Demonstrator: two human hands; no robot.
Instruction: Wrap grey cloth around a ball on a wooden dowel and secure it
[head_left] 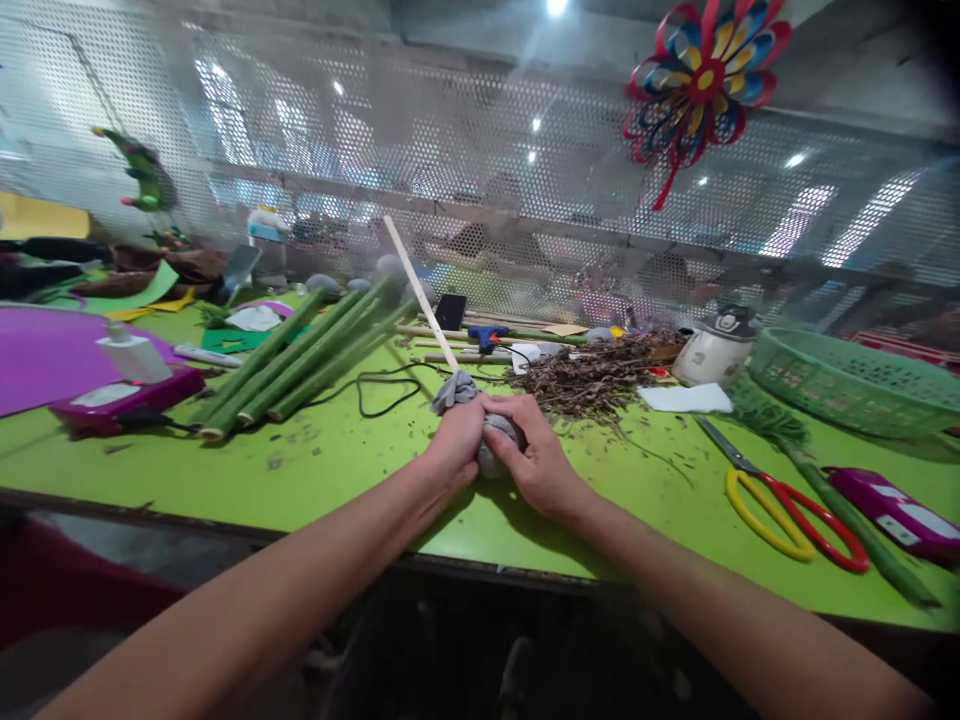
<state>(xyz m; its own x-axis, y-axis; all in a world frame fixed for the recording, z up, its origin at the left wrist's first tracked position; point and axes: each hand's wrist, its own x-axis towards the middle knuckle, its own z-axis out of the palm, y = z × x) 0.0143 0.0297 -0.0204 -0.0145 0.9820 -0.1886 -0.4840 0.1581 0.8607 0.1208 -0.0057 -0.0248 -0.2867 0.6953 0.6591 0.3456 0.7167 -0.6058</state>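
Both my hands meet over the green table (337,470) around a grey cloth-wrapped ball (496,440). My left hand (457,440) is closed on its left side. My right hand (532,455) wraps its fingers over the right side. A thin pale wooden stick (420,290) rises from the bundle and leans up to the left, with bunched grey cloth (454,390) at its base. Most of the ball is hidden under my fingers.
Several green wrapped stalks (300,355) lie to the left, with a black cable (382,390) beside them. A pile of dry twigs (592,375) sits behind my hands. Scissors with yellow and red handles (787,505), a green basket (847,380), pink devices (127,400) and a perforated metal screen (480,160) surround the work area.
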